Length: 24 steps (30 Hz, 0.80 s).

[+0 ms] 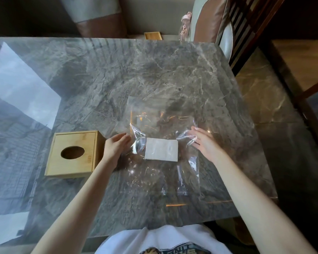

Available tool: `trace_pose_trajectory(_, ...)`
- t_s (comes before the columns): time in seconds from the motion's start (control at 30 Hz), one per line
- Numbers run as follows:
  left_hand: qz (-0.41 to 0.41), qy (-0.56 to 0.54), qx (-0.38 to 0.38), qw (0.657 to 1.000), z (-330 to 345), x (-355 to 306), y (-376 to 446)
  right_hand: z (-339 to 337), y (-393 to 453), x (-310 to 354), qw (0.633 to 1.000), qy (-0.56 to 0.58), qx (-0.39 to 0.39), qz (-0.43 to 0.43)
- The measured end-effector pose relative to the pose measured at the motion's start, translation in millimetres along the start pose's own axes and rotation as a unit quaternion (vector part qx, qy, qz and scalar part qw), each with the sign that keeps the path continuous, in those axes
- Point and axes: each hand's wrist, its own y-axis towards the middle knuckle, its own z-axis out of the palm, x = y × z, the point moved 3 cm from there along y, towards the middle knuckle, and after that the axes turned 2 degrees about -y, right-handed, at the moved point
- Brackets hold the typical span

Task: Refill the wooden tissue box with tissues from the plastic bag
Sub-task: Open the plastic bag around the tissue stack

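Grey marble with pale veins forms the glossy tabletop [173,70], which mirrors a bright window on its left part. At the left stands the square light-wood tissue box [73,154], upright on the table, its top showing an oval opening that looks dark inside; no label or writing can be seen on it.

Just right of the box, the left hand [115,147] lies low over the table with its fingers loosely spread and slightly curled, the fingertips touching the crinkled left edge of the clear plastic bag [162,121]. Whether it pinches the film or only rests against it cannot be told.

That bag lies flat and wrinkled across the middle of the table, catching orange glints. Inside it, between the two hands, sits the flat white stack of tissues [161,149], a plain rectangle with no print.

On the right, the right hand [203,141] is open with fingers extended toward the bag's right edge, its fingertips at the bunched film there; a firm grip cannot be confirmed.

Beyond the far table edge rests a small light-wood tray [153,36], beside a brown and grey upholstered seat [212,21]. At the bottom, the person's white shirt [163,239] carries a printed graphic with lettering too cropped to read.
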Motion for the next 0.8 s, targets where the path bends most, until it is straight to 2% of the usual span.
trace_pose_trajectory(0.2,-0.013,0.065,-0.025,0.998,-13.8,21.5,-8.4,-17.7,-14.5,-27.0,0.997,-0.048,-0.045,0.030)
trace_pose_trajectory(0.33,-0.015,0.082,-0.047,0.995,-12.6,30.2,-21.5,-27.8,-27.2,-44.0,0.992,-0.103,-0.046,0.056)
trace_pose_trajectory(0.6,-0.026,0.077,-0.118,0.990,-14.0,28.3,-26.5,-12.6,-19.9,-29.0,0.991,-0.122,-0.059,-0.005)
trace_pose_trajectory(0.8,-0.027,0.089,-0.129,0.987,-14.5,28.2,-26.5,-2.0,-16.5,-24.4,0.984,-0.163,-0.074,-0.022)
